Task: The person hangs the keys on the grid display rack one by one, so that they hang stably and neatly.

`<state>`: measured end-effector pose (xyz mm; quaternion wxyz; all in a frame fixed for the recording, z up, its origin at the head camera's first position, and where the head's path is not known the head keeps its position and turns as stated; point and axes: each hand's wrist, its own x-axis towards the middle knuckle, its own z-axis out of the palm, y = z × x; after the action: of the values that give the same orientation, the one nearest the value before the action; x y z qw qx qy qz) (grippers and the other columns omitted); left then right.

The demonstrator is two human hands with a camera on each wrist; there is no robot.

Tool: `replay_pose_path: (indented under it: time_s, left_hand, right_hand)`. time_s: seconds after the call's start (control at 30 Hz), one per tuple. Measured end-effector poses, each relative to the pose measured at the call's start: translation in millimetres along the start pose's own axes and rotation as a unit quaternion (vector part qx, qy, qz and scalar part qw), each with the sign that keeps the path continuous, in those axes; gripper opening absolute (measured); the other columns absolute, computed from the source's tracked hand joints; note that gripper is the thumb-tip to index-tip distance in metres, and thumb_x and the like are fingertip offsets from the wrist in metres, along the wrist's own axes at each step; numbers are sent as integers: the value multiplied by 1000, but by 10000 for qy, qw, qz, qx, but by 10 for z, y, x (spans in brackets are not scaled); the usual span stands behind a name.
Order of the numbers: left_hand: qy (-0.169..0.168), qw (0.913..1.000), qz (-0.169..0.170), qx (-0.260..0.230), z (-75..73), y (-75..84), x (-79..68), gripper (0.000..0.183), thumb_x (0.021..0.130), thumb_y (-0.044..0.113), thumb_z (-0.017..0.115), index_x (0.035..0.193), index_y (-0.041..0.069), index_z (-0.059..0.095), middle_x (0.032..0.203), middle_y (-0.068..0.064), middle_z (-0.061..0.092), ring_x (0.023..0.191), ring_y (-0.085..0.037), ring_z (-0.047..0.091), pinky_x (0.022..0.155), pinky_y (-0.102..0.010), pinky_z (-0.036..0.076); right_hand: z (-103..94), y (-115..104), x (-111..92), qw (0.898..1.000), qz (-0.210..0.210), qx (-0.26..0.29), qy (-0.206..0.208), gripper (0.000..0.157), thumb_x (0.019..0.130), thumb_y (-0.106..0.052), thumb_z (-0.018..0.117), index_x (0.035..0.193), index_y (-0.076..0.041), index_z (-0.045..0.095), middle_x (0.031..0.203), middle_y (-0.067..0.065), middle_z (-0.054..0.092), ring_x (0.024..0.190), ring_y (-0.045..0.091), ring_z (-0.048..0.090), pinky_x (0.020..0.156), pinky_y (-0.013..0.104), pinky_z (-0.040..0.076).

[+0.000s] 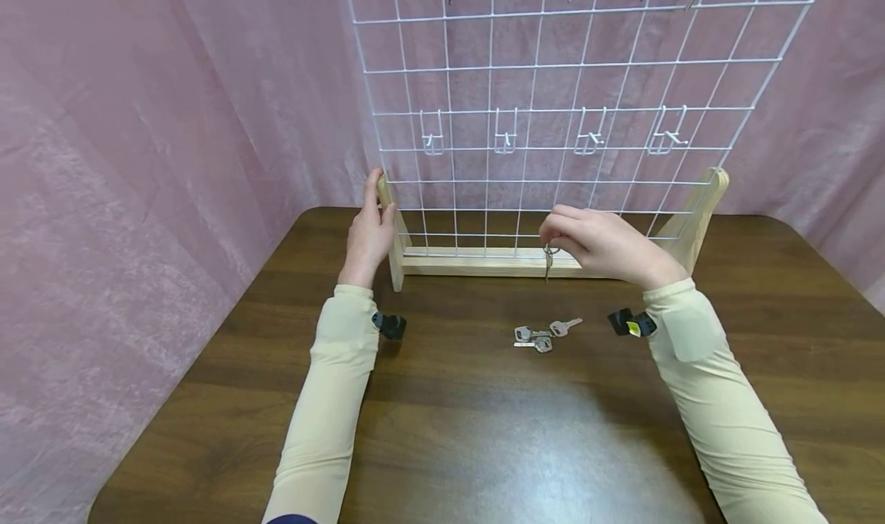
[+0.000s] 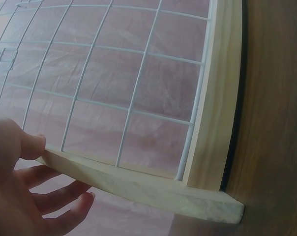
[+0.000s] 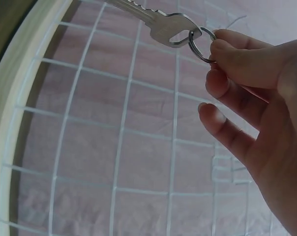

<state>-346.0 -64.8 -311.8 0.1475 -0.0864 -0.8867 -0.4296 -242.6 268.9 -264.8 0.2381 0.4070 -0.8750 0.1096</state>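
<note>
Wrinkled pale-yellow fabric sleeves (image 1: 332,401) reach both wrists, each with a small, black, boxy camera (image 1: 392,326), the right one bearing a yellow patch (image 1: 633,329).

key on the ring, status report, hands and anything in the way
Right hand pinching ring, key hanging from it. Left hand gripping wooden post. Loose keys on table; nothing visibly blocking the key.
</note>
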Motion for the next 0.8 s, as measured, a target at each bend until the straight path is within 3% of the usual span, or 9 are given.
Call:
replay_pose_path:
  time_s: [0.33, 0.6, 0.8]
  left_hand:
    - [37, 10000, -55, 63, 3, 7, 3, 59, 104, 29, 44, 150, 45, 11, 148, -15, 47, 116, -39, 60, 91, -55, 49]
    - [33, 10000, -12, -20, 79, 79, 12, 59, 104, 27, 44, 151, 43, 12, 148, -15, 47, 118, -38, 60, 90, -55, 49]
    - [80, 10000, 56, -3, 117, 108, 8, 59, 104, 27, 44, 151, 43, 12, 142, -19, 52, 108, -39, 63, 84, -54, 51]
  right_hand:
    - [-168, -142, 326, 9973, -650, -111, 324, 16, 88, 6, 59, 92, -9, 62, 87, 0, 62, 71, 14, 59, 65, 34, 49]
    - [-374, -154, 717, 9967, -802, -83, -36, 12, 93, 1, 57, 93, -9, 63, 90, 1, 64, 77, 14, 62, 70, 36, 51]
    - [-462, -185, 951, 9958, -864, -136, -272, 8, 95, -3, 57, 94, -8, 62, 90, 2, 64, 78, 15, 63, 70, 37, 52]
